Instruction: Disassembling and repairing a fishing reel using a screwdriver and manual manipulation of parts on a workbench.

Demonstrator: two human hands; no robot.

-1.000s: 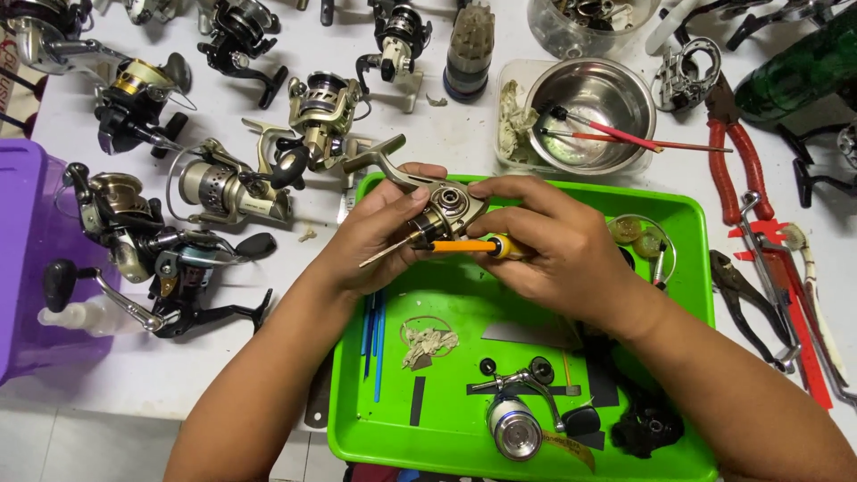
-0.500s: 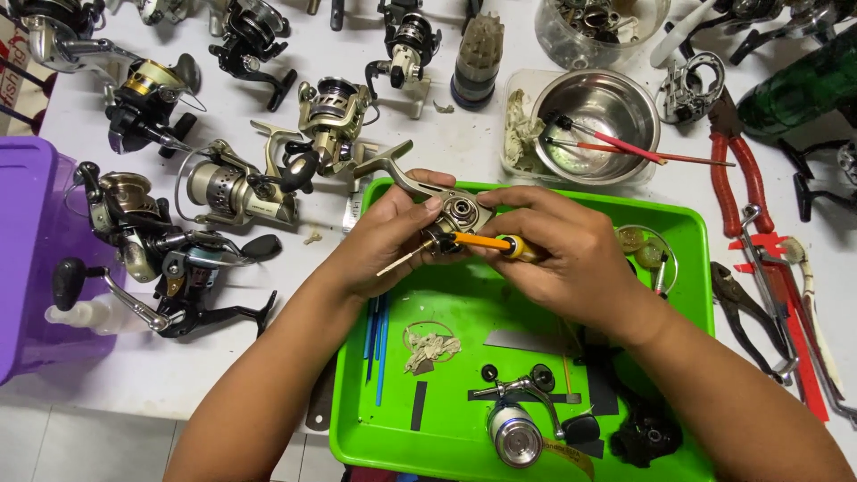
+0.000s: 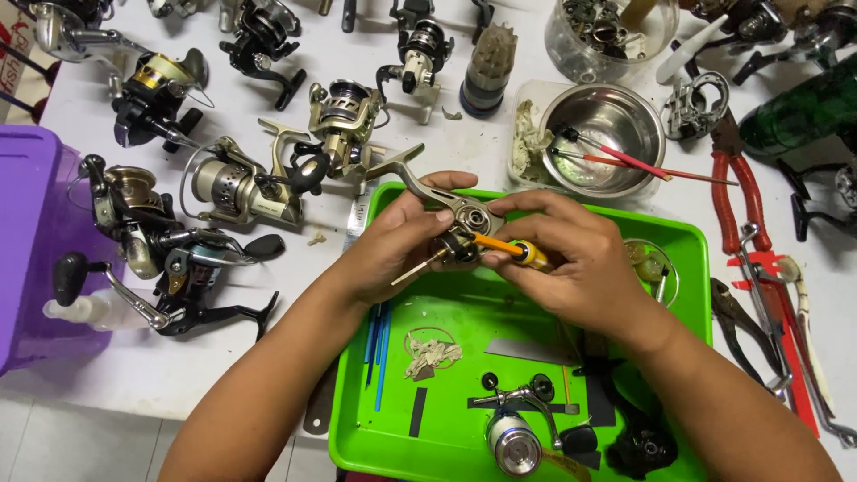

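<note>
Nearest, a silver spool [image 3: 516,444] lies by the bright green plastic tray's [image 3: 357,428] front edge. Mid-tray, the left hand [image 3: 393,245] closes around a grey metal reel body [image 3: 460,221]; the right hand [image 3: 571,263] pinches an orange-handled screwdriver [image 3: 513,250] against it. Beyond the far rim, a steel bowl [image 3: 607,134] and reels crowd the white surface [image 3: 223,357].

a steel bowl [image 3: 607,134] sits near the bench's far edge with two red-handled brushes [image 3: 625,161] leaning in it. several fishing reels [image 3: 232,187] crowd the far-left corner, beside a purple bin [image 3: 36,241] at the left edge. red-handled pliers [image 3: 745,201] lie along the right edge. a silver spool [image 3: 516,444] rests at the green tray's [image 3: 357,437] near edge.
</note>
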